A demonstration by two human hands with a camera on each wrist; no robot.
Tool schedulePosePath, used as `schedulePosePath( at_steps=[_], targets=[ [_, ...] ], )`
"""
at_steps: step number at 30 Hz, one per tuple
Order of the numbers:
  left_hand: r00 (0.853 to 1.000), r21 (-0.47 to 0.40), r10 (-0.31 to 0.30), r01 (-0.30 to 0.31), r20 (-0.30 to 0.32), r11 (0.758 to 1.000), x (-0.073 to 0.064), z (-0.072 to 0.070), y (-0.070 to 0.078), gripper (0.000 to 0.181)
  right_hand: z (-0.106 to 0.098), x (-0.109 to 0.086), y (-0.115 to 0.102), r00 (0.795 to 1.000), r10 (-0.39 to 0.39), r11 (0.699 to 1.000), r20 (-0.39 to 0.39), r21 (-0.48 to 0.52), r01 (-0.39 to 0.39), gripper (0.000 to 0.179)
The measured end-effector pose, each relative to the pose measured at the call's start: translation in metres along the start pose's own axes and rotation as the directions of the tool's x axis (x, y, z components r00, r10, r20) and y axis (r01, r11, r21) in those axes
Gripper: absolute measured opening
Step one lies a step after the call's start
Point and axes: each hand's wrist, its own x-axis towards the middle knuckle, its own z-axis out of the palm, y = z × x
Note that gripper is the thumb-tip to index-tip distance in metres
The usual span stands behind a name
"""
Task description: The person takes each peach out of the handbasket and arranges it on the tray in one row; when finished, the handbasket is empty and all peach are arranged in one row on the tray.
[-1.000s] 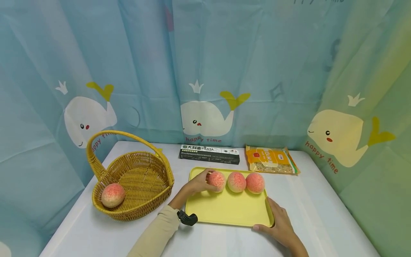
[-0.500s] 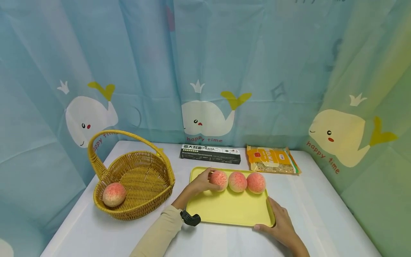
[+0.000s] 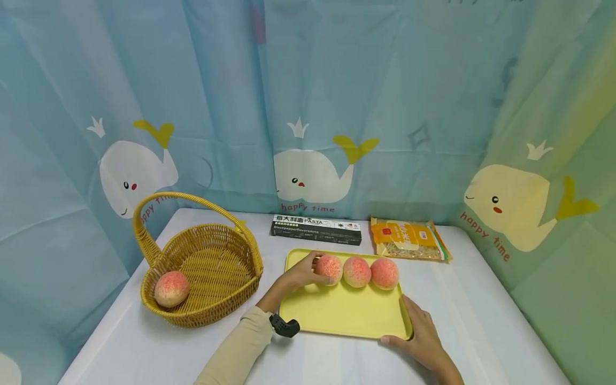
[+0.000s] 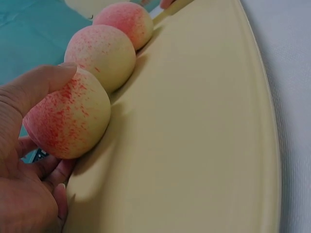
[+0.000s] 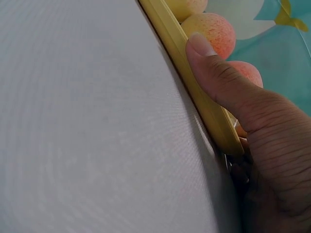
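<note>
Left peach (image 3: 329,269) has slid slightly right, toward its neighbour

One second ago a thin gap showed between the left peach and the middle peach (image 3: 357,272); now their edges meet in the head view, though real contact is hard to judge. The left hand (image 3: 300,271) has moved right along with it, thumb and fingers curled round the fruit at the far left of the yellow tray (image 3: 341,313). The middle peach and right peach (image 3: 384,274) have kept their places on the tray, so all three line its far side.

The right hand (image 3: 417,331) grips the tray's near right corner as before, its thumb over the near rim. The hands are well apart, one on fruit, one on tray.

To the left, the basket (image 3: 192,320) is unchanged, handle upright, with the basket peach (image 3: 172,289) at its near left. Beyond the tray on the white table (image 3: 481,299), the box (image 3: 315,230) and, farther right, the bag (image 3: 409,239) lie where they lay. A beige sleeve (image 3: 240,347) and a black wristband (image 3: 285,325) show on the left arm. Whales decorate the curtain (image 3: 409,96) behind. The view itself has drifted slightly.
</note>
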Motion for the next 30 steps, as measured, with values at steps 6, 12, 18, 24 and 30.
schedulePosePath(
  at_steps=[6, 12, 18, 24, 30],
  targets=[
    [1.0, -0.002, 0.001, -0.001, 0.002, 1.0, -0.0016, -0.0004, 0.0008, 0.082, -0.0002, -0.002, -0.0005, 0.998, -0.042, 0.999, -0.037, 0.004, 0.043, 0.11],
    [1.0, 0.008, 0.001, -0.001, -0.005, 1.0, -0.0039, -0.0003, 0.0005, 0.08, 0.0009, -0.0023, 0.0, 0.998, -0.044, 0.999, -0.038, 0.006, 0.044, 0.111],
    [1.0, -0.015, 0.011, -0.011, 0.016, 1.0, -0.0044, -0.0033, 0.0004, 0.08, 0.0011, -0.0006, 0.0006, 0.998, -0.046, 0.999, -0.038, -0.005, 0.046, 0.111],
    [0.999, -0.023, 0.015, -0.014, 0.043, 1.0, -0.0058, -0.0063, 0.0001, 0.082, -0.0004, 0.0002, -0.0002, 0.999, -0.03, 0.999, -0.026, 0.01, 0.03, 0.111],
    [0.999, -0.004, 0.0, 0.0, 0.033, 1.0, -0.0084, -0.0074, -0.0023, 0.079, -0.0004, 0.0003, 0.0007, 0.999, -0.029, 1.0, -0.018, 0.002, 0.029, 0.112]
  ],
)
